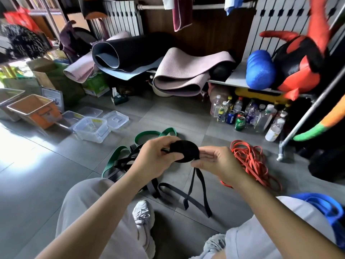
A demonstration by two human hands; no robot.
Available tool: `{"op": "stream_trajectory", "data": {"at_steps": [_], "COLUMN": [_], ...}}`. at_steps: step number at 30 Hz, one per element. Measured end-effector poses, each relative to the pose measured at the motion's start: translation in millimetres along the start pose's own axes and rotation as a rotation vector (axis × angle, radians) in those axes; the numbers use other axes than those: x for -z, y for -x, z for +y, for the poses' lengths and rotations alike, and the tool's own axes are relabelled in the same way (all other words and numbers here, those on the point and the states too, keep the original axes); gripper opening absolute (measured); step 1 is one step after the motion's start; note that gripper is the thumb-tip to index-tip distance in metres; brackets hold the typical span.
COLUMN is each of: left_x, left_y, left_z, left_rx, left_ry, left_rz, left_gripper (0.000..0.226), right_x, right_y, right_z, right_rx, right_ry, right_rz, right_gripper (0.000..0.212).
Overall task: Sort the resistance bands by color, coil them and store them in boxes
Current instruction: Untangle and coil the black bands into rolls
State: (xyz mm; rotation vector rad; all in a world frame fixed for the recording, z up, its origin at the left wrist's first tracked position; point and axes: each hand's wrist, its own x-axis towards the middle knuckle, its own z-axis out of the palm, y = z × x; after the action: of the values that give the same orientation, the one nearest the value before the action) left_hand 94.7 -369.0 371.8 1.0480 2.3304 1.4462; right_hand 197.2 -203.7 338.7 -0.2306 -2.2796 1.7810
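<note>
- Black resistance band (183, 151): one, partly coiled, held at centre, with its loose tail hanging toward 6 o'clock.
- Left hand (155, 157) pinches the coil, and right hand (218, 163) pinches its edge.
- One orange-red band pile (250, 161) at 3 o'clock.
- Green bands (115, 161) at 9 o'clock.
- Two clear plastic boxes (89, 120) at 10 o'clock.

Blue bands (325, 207) cut by right edge, black coil (183, 151) partly covered — red bag (22, 18) blurred.

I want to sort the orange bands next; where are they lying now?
In the head view, the orange bands lie piled on the floor at right, beside the right hand and before the bottles.
</note>
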Motion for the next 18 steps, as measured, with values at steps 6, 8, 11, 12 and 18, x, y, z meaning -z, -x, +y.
{"op": "stream_trajectory", "data": {"at_steps": [6,8,11,12,18], "left_x": [-27,-30,-22,-19,-9], "left_y": [12,12,4,1,-12], "left_z": [-7,-10,-10,-9,9], "left_rx": [0.127,0.202,0.109,0.031,-0.169], "left_ry": [0.610,0.598,0.063,-0.121,-0.545], "left_rz": [0.083,0.053,-0.028,-0.065,-0.279], "left_gripper": [0.031,0.031,0.039,0.045,0.029], "right_x": [-5,-4,1,3,0], "right_y": [-4,-5,-4,-4,-4], "right_z": [2,3,1,0,-7], "right_rx": [0.039,0.021,-0.013,-0.011,0.020], "right_ry": [-0.237,-0.168,0.091,0.231,0.548], "right_rz": [0.033,0.047,0.024,0.006,-0.022], "right_gripper": [0.038,0.035,0.029,0.026,0.020]}}
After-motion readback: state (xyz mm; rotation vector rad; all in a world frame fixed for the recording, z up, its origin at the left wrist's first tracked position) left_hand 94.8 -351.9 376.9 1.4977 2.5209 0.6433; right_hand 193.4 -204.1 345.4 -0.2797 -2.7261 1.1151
